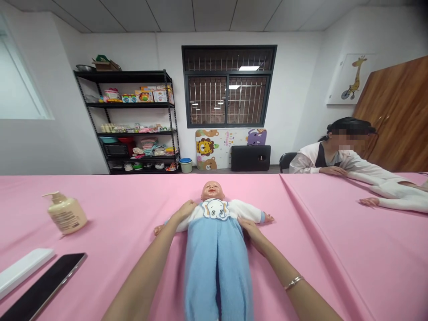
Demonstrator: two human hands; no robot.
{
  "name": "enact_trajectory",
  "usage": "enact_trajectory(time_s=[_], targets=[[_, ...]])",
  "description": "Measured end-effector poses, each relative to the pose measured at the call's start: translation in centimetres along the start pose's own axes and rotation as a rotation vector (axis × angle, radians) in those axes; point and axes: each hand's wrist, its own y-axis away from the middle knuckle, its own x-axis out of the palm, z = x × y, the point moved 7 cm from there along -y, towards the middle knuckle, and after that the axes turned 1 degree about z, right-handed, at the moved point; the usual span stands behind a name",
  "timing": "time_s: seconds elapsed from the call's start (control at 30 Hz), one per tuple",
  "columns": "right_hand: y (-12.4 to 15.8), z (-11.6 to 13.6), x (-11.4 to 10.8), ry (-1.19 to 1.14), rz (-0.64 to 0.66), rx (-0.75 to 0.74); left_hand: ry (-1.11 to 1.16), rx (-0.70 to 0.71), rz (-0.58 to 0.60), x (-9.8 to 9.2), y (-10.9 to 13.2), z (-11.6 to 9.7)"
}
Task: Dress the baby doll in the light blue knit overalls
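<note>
A baby doll (217, 258) lies on its back on the pink-covered table, head at the far end. It wears a white and light blue fleece suit with an elephant face on the chest, and its arms stretch out sideways. My left hand (185, 210) is closed at the doll's shoulder on the left, fingertips against the white sleeve. On the opposite side, my right hand (250, 228) grips the doll's flank just under the armpit, with some fingers hidden by the suit. A silver bracelet circles my right wrist.
A cream pump bottle (67, 215), a white case (25, 269) and a dark phone (45, 285) lie to the left on the pink cloth (127, 209). At the right sits another person (331, 154), holding a white-clothed doll (401, 194). Loaded black shelves (129, 104) stand behind.
</note>
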Motion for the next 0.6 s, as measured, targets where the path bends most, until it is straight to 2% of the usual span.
enact_trajectory(time_s=[0.07,0.13,0.2,0.23,0.3,0.4,0.5,0.57,0.6], targets=[[0.6,0.0,0.2,-0.098,0.128,0.076,-0.062,0.038,-0.021,-0.2,0.8,-0.7],[1.2,0.2,0.5,-0.193,0.23,0.119,-0.121,0.109,-0.124,-0.8,2.3,-2.0],[1.6,0.4,0.9,-0.243,0.287,0.142,-0.163,0.216,-0.238,-1.3,4.2,-3.7],[1.6,0.4,1.0,-0.249,0.287,0.149,-0.177,0.269,-0.248,-1.2,5.3,-4.4],[1.2,0.1,0.9,-0.23,0.23,0.137,-0.192,0.343,-0.156,-0.4,7.3,-5.5],[0.3,0.2,0.3,-0.14,0.052,0.041,-0.211,0.337,0.039,0.9,9.5,-5.6],[-0.2,1.6,-0.5,0.026,-0.143,-0.088,-0.113,0.21,0.189,1.7,10.5,-4.2],[-0.3,3.1,-0.6,0.074,-0.19,-0.134,0.055,0.116,0.242,1.8,10.5,-3.1],[-0.4,3.8,-0.5,0.079,-0.177,-0.138,0.145,0.083,0.226,1.6,10.4,-2.5]])
